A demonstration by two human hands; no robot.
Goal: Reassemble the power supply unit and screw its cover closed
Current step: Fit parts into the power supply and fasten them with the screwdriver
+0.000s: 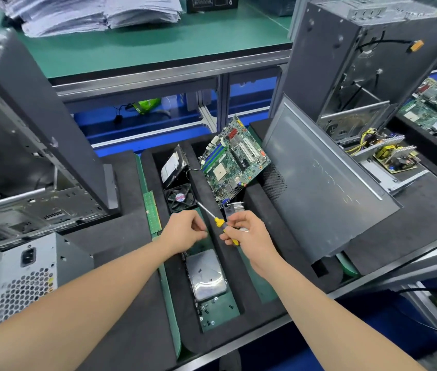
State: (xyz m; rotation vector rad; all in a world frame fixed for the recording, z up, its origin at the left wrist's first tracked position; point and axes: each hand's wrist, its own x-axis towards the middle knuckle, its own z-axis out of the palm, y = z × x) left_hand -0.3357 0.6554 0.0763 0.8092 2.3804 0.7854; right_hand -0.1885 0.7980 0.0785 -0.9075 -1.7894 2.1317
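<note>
1. Presently, power supply unit (27, 277) sits at 8 o'clock on the worktop (137, 325), well apart from both grips.
2. Left grip (185, 231): fingertips bunched; contents cannot be told.
3. Right grip (249, 234) holds screwdriver (220, 223), shaft toward 10 o'clock.

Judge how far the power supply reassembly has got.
Done: the power supply unit at lower left looks boxed up. In hand: the right hand grips a yellow screwdriver; the left hand curls its fingertips, on what I cannot tell. Left: loose screws lie in the tray, so fastening the cover seems ahead.
</note>
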